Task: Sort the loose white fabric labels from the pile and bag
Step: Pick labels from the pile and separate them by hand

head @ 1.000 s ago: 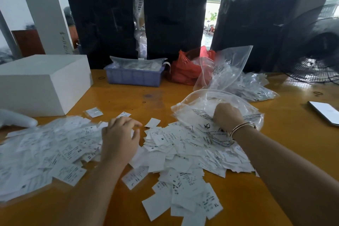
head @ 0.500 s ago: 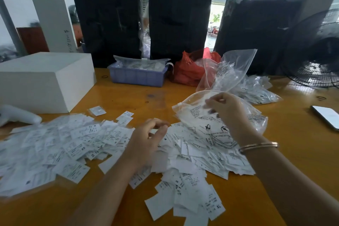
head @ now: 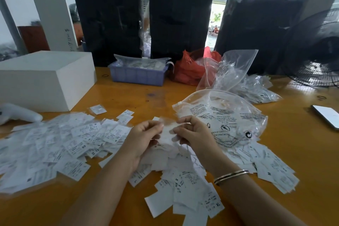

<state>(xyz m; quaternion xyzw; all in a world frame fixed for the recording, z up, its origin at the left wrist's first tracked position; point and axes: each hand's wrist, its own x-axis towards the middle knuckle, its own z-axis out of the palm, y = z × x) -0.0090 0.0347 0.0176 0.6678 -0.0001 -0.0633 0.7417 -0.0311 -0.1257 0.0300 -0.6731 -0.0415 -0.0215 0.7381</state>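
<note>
Both hands meet over the middle of the table: the left hand [head: 142, 136] and the right hand [head: 192, 133] each have curled fingers pinching one side of a small label [head: 167, 131], or perhaps a thin sleeve holding one; blur makes it hard to tell which. It hangs between them, long axis roughly top to bottom, above the table.

From the head view, the only one, loose labels lie directly beneath the grip in a central heap [head: 183, 180]. A wider spread pile [head: 55, 143] lies to the left, nearer the left hand. The clear bag [head: 223, 115] lies just beyond and right of the grip, nearer the right hand, so that hand seems better placed for bagging.
</note>
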